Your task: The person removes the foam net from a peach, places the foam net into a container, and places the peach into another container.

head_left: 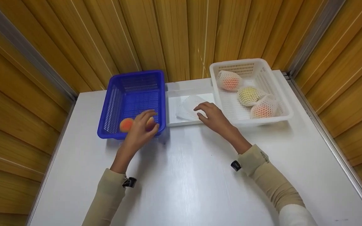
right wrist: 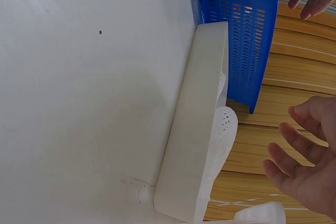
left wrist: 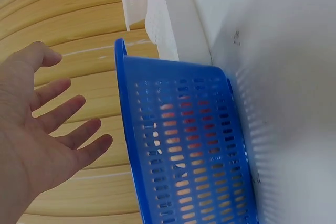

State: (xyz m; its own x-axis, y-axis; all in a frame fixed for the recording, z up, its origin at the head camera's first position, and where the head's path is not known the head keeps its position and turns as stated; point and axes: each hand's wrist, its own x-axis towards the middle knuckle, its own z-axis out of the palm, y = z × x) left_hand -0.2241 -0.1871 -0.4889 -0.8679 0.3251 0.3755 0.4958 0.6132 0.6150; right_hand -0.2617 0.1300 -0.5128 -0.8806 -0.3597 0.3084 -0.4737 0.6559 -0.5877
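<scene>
My left hand (head_left: 141,128) hovers over the near end of a blue basket (head_left: 105,105), fingers spread and holding nothing. Below it lie two orange-red peaches, one peach (head_left: 126,125) to the left and another peach (head_left: 150,123) partly hidden by the hand. In the left wrist view their colour shows through the slots of the basket wall (left wrist: 173,85). My right hand (head_left: 214,117), fingers loosely bent around nothing, is above a shallow white tray (head_left: 171,103). White foam net sleeves (head_left: 188,108) lie in that tray, and one sleeve (right wrist: 223,129) rises past its edge in the right wrist view.
A white basket (head_left: 248,64) stands right of the tray. Inside are a netted peach (head_left: 230,82), a fruit in yellowish net (head_left: 248,96) and another netted peach (head_left: 263,108). Wood-look panels (head_left: 181,37) rise behind the white table (head_left: 181,175).
</scene>
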